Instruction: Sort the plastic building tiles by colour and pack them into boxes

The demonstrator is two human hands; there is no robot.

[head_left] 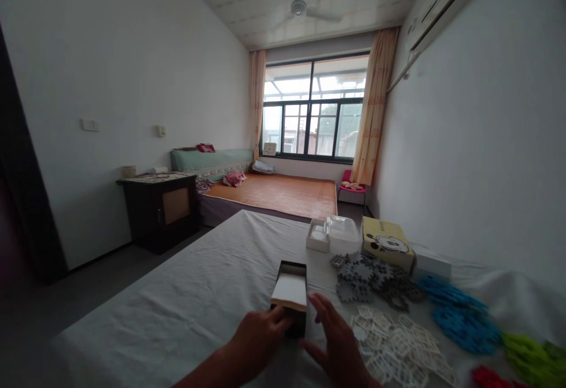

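Observation:
A small dark open box [300, 321] lies on the white cloth in front of me. Inside it sits a white card-like insert [289, 289] with a tan near edge, which looks raised at the near end. My left hand [262, 330] has its fingers closed at that near edge, reaching into the box; the fingertips are partly hidden. On the box's right side is my right hand [332, 336], thumb and fingers apart, holding nothing. To its right lie a pile of white flat openwork pieces [400, 347] and grey snowflake-like pieces [371, 276].
Blue pieces [464, 314], green pieces [533, 355] and red pieces [493, 376] lie at the right. Behind stand a yellow box [388, 243], a clear plastic container [344, 233] and a small white box [316, 243]. A bed [283, 194] and dark cabinet [161, 205] are beyond.

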